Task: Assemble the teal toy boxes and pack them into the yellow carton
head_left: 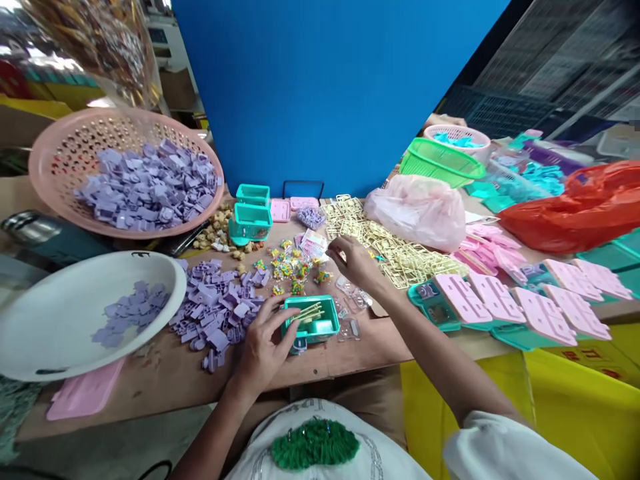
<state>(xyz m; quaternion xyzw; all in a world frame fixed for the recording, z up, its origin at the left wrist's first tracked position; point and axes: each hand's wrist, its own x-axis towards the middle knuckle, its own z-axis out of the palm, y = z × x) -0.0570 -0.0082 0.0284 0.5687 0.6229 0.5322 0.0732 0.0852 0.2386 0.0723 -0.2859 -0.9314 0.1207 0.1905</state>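
Observation:
At the table's near edge, my left hand point(261, 347) grips the left side of a small teal plastic box point(327, 329). Inside the box lie thin cream-yellow plastic pieces point(309, 312). My right hand point(353, 260) is above the table beyond the box, fingers pinched together; what they hold, if anything, is hidden. Just left of those fingertips are printed cards point(315, 245). Between my hands and the cards sit small bags of colourful beads point(297, 270). Clear plastic pieces point(349, 328) lie right of the box, and a pile of cream-yellow frames point(400, 250) spreads beyond my right wrist.
Loose purple parts point(215, 310) lie left of my left hand, beside a white basin point(90, 313) and a pink colander point(125, 173). Pink-lidded teal boxes point(500, 300) line the right. A blue panel point(330, 93) stands behind; another person's hand point(445, 121) shows at back right.

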